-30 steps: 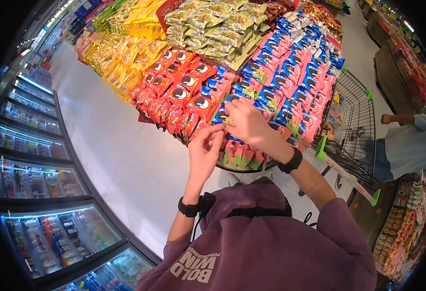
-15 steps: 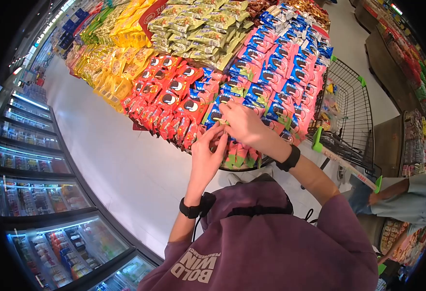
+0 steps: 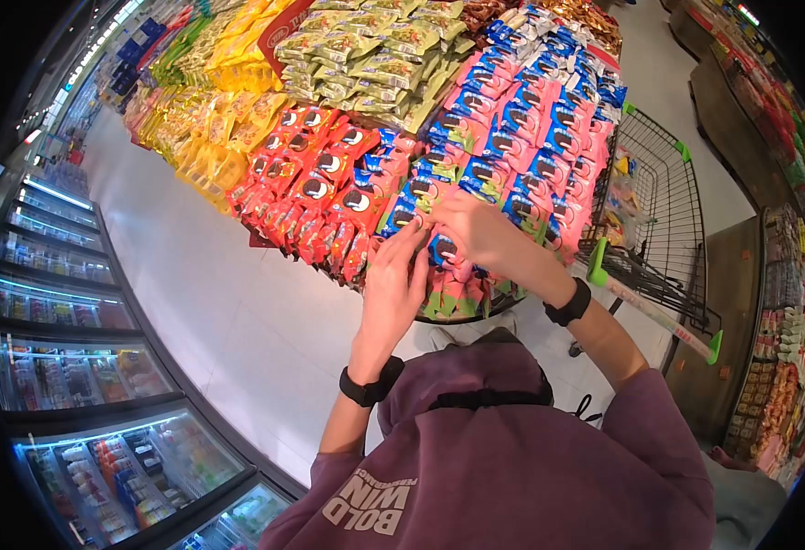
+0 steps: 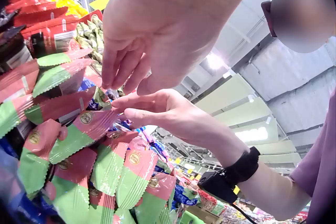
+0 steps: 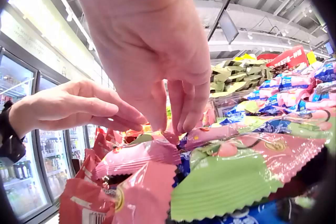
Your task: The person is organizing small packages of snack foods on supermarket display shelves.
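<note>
A sloping pile of cookie packets [image 3: 517, 165] in blue, pink and green wrappers lies before both hands. My right hand [image 3: 480, 234] reaches down into its front part, thumb and fingertips pinching the end of a pink packet [image 5: 139, 157], as the right wrist view shows. Close on its left, my left hand [image 3: 395, 282] holds its fingers nearly straight, fingertips over the same spot among the wrappers. In the left wrist view, pink-and-green packets [image 4: 86, 134] stand crowded just below the two hands. A larger green-and-pink packet [image 5: 236, 176] lies nearest the right wrist camera.
Red packets [image 3: 315, 183] adjoin the pile on the left, with yellow bags [image 3: 224, 137] beyond. Pale green packets [image 3: 366, 60] are heaped behind. A wire shopping cart [image 3: 663, 192] stands on the right. Glass-fronted coolers [image 3: 82, 367] line the left, and another person's sleeve [image 3: 741, 500] shows lower right.
My right hand has shifted slightly right and down, and the left fingers have straightened from a bent pinch. The other person has moved toward the lower right edge.
</note>
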Demonstrator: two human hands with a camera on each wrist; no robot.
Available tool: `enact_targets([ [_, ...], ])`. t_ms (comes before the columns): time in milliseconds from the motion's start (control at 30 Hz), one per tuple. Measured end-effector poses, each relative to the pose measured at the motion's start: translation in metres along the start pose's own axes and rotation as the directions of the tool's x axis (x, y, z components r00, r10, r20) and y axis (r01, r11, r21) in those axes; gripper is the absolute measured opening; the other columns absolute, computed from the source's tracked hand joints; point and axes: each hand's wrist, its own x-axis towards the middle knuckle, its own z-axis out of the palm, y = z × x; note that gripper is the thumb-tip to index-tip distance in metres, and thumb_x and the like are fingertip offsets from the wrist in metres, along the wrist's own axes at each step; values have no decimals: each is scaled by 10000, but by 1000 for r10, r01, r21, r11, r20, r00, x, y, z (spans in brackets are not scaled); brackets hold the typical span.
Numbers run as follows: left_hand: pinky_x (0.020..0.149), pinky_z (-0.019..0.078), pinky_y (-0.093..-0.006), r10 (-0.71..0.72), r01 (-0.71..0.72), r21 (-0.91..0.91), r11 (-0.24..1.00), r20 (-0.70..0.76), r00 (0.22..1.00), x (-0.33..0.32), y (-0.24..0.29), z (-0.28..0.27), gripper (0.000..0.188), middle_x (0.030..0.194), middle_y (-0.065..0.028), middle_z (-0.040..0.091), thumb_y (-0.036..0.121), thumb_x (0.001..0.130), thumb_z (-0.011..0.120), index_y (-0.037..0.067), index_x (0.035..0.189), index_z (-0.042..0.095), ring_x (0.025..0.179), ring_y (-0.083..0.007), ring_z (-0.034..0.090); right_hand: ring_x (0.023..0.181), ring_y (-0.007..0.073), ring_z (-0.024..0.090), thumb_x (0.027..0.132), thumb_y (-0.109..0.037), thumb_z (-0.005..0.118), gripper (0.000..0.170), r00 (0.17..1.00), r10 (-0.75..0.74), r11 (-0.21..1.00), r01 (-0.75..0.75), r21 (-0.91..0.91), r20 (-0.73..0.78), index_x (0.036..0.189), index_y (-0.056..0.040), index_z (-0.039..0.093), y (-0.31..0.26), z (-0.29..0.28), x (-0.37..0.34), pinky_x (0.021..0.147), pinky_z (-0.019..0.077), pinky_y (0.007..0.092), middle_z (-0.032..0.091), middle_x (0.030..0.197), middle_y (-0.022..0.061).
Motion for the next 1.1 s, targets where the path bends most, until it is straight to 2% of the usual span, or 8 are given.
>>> enact_targets([
  [67,992,463,-414,35,-37,140,989,12,999,1,3,4,316,1270,-241,604,72,931,585,-45,1224,603,1185,-377,578,980,315,589,765,-45,630,243,989,-131,991,130,-19,-70,992,44,627,-6,4,-4,813,482,401,647,1053,172],
  [167,1028,437,-431,47,-70,292,954,87,995,1,0,10,368,1291,-273,575,89,938,579,-72,1268,556,1248,-396,527,1027,273,578,758,-81,635,280,976,-212,949,192,-251,-55,1011,39,628,-4,15,-13,824,467,382,652,1108,139],
  [300,1046,421,-434,116,-185,403,896,188,975,-1,-3,13,428,1267,-319,566,101,933,569,-155,1270,505,1249,-429,511,1119,258,561,804,-91,617,360,990,-120,928,137,-346,73,1143,30,624,-6,16,-23,904,451,356,635,1202,115],
  [500,1039,422,-457,87,-168,445,880,196,977,0,-1,9,409,1311,-292,554,126,952,564,-91,1296,525,1254,-408,518,1128,260,552,894,-124,599,297,998,-60,969,63,-241,21,1163,0,624,-9,11,-22,936,442,374,634,1184,106],
  [600,1055,398,-470,102,-183,497,848,187,977,2,-1,5,407,1311,-284,554,131,953,564,-82,1297,527,1245,-399,520,1133,279,555,917,-143,597,291,994,7,970,20,-241,113,1175,-12,621,-15,-8,-18,946,440,403,633,1180,122],
  [700,1076,369,-480,106,-199,525,827,201,974,3,-4,6,414,1328,-276,540,148,956,558,-70,1307,522,1264,-397,494,1186,295,547,908,-139,611,314,994,-92,974,103,-204,60,1195,-11,612,-1,-20,-8,990,427,415,622,1216,139],
  [900,1082,355,-496,96,-225,643,732,229,969,-4,-6,16,467,1387,-274,486,210,970,534,-57,1350,484,1308,-392,453,1323,300,469,857,-30,550,440,965,-51,949,127,-288,257,1297,-16,543,16,-9,19,1098,370,404,549,1353,175],
  [1100,1083,351,-501,80,-203,625,753,220,972,-5,-7,17,480,1391,-274,485,233,974,530,-57,1353,483,1302,-394,461,1362,278,418,838,-102,629,496,958,-18,856,163,-490,288,1319,-37,528,21,11,12,1126,338,403,483,1429,150],
])
